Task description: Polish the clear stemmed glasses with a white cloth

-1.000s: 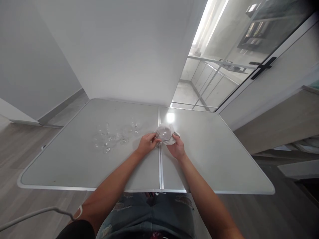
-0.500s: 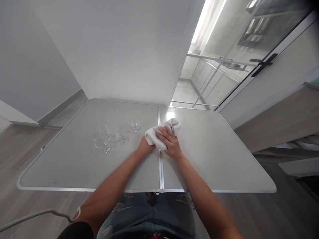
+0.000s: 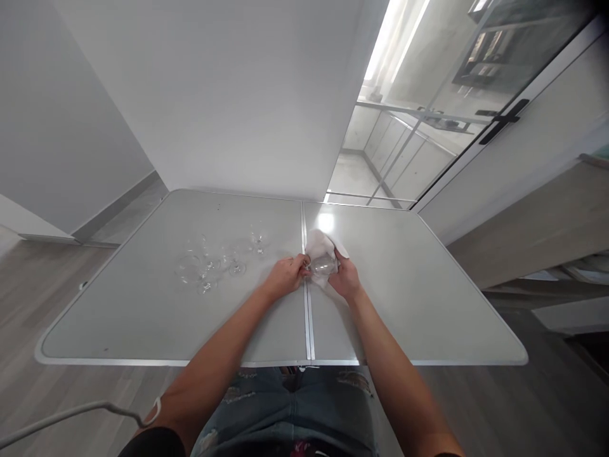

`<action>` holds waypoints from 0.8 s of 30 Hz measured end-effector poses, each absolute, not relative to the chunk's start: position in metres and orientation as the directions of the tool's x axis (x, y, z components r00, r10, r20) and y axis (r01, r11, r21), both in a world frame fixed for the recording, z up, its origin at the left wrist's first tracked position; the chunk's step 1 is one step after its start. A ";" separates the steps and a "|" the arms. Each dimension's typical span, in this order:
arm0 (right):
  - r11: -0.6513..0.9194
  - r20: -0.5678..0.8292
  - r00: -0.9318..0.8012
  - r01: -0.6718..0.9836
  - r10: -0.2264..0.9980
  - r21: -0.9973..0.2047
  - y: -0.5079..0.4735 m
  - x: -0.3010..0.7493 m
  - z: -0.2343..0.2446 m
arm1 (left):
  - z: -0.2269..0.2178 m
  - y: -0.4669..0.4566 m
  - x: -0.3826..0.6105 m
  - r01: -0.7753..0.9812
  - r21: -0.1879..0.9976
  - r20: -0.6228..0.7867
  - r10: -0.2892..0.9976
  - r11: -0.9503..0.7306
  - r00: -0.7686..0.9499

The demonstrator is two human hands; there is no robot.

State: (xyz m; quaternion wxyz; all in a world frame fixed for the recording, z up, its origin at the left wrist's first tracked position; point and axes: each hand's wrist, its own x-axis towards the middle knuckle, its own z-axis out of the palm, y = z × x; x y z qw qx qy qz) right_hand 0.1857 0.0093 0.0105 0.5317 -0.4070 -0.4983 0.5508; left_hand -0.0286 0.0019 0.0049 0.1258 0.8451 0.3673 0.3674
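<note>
Over the seam of the table, a clear stemmed glass (image 3: 323, 266) lies tilted on its side between my hands. My left hand (image 3: 287, 275) is closed at the glass's left end, fingertips pinched around its stem or foot. On the other side, my right hand (image 3: 347, 278) is closed around a white cloth (image 3: 317, 241) and the bowl of the glass. The cloth wraps behind and under the bowl; part of it is hidden by the glass and my fingers. To the left, several clear stemmed glasses (image 3: 236, 267) stand grouped on the table.
The pale folding table (image 3: 419, 304) has a metal seam (image 3: 308, 324) down its middle. A white wall (image 3: 228, 127) rises behind it, and a glass door (image 3: 404, 139) stands at the back right. A white cable (image 3: 76, 408) runs beside my left arm.
My right hand has moved from on top of the cloth to its right side. The cloth has opened, uncovering the glass, and my left hand now shows at the glass's left end.
</note>
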 end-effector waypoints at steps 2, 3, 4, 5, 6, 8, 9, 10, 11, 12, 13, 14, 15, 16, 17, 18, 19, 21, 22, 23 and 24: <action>0.018 0.061 -0.108 -0.367 0.992 -0.930 0.007 0.179 0.015 | 0.004 0.001 -0.024 0.462 0.620 0.503 0.773 -0.634 0.386; 0.030 0.080 -0.103 -0.422 0.991 -0.906 0.006 0.175 0.016 | 0.003 0.000 -0.022 0.418 0.686 0.480 0.802 -0.596 0.356; 0.043 0.098 -0.098 -0.458 0.990 -0.888 0.006 0.172 0.017 | 0.003 0.000 -0.020 0.373 0.743 0.456 0.829 -0.555 0.325; 0.058 0.115 -0.093 -0.473 0.989 -0.879 0.006 0.169 0.017 | 0.002 -0.001 -0.018 0.330 0.792 0.431 0.853 -0.514 0.295; 0.074 0.129 -0.088 -0.468 0.988 -0.881 0.006 0.166 0.016 | 0.002 -0.001 -0.017 0.290 0.831 0.409 0.874 -0.475 0.262; 0.109 0.154 -0.080 -0.406 0.985 -0.908 0.007 0.160 0.009 | 0.002 0.000 -0.015 0.227 0.886 0.372 0.912 -0.404 0.173; 0.133 0.171 -0.076 -0.355 0.982 -0.925 0.006 0.157 0.004 | 0.002 0.000 -0.015 0.206 0.905 0.353 0.927 -0.372 0.125; 0.161 0.191 -0.076 -0.294 0.979 -0.942 0.006 0.154 -0.001 | 0.002 0.001 -0.014 0.191 0.919 0.335 0.939 -0.345 0.082; 0.194 0.216 -0.079 -0.224 0.973 -0.955 0.006 0.152 -0.006 | 0.002 0.002 -0.014 0.181 0.929 0.319 0.946 -0.323 0.048; 0.235 0.249 -0.088 -0.147 0.964 -0.961 0.005 0.150 -0.010 | 0.002 0.002 -0.015 0.176 0.935 0.307 0.951 -0.307 0.025; 0.290 0.295 -0.107 -0.059 0.949 -0.955 0.005 0.150 -0.012 | 0.002 0.003 -0.015 0.176 0.939 0.298 0.954 -0.296 0.014; 0.365 0.357 -0.134 0.040 0.924 -0.930 0.004 0.150 -0.012 | 0.001 0.003 -0.016 0.180 0.940 0.294 0.956 -0.290 0.008; 0.455 0.429 -0.176 0.149 0.886 -0.878 0.003 0.152 -0.010 | 0.000 0.004 -0.016 0.190 0.938 0.294 0.956 -0.290 0.007; 0.547 0.496 -0.237 0.261 0.835 -0.796 0.002 0.154 -0.007 | -0.001 0.005 -0.017 0.213 0.930 0.304 0.953 -0.299 0.009; 0.626 0.546 -0.307 0.362 0.779 -0.691 0.002 0.156 -0.002 | -0.003 0.005 -0.018 0.254 0.913 0.325 0.945 -0.320 0.021; 0.684 0.570 -0.379 0.440 0.729 -0.582 0.001 0.158 0.004 | -0.005 0.006 -0.019 0.316 0.882 0.356 0.934 -0.351 0.045; 0.717 0.575 -0.435 0.494 0.693 -0.491 0.000 0.160 0.010 | -0.006 0.007 -0.020 0.396 0.834 0.384 0.920 -0.384 0.082; 0.739 0.580 -0.475 0.544 0.661 -0.397 -0.001 0.163 0.019 | -0.010 0.007 -0.021 0.572 0.700 0.407 0.897 -0.427 0.172; 0.740 0.595 -0.463 0.546 0.657 -0.393 -0.001 0.164 0.021 | -0.011 0.007 -0.022 0.645 0.626 0.402 0.890 -0.438 0.215; 0.736 0.609 -0.438 0.534 0.662 -0.416 -0.001 0.165 0.021 | -0.011 0.007 -0.022 0.698 0.557 0.394 0.883 -0.451 0.255; 0.723 0.611 -0.405 0.510 0.680 -0.466 0.001 0.167 0.020 | -0.011 0.006 -0.023 0.728 0.496 0.393 0.870 -0.473 0.298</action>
